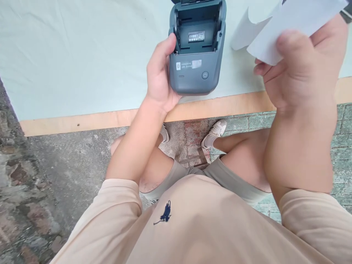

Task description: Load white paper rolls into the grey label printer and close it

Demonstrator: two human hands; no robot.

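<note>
A dark grey label printer (195,79) is held in my left hand (162,69), with the thumb against its left side. Its lid stands raised at the top edge of the view, and the roll compartment inside is bare apart from a small printed sticker. A power button and a Bluetooth label show on its front. To the right, my right hand (299,66) pinches a white paper strip (294,29) between thumb and fingers. Behind it a curled part of white paper (244,33) stands out to the left; whether it is the same piece I cannot tell.
A table (82,66) with a pale green cover and a bare wooden front edge (115,119) lies under both hands. My knees and shoes are below it, on concrete and brick ground. A rough stone surface (22,198) lies at the left.
</note>
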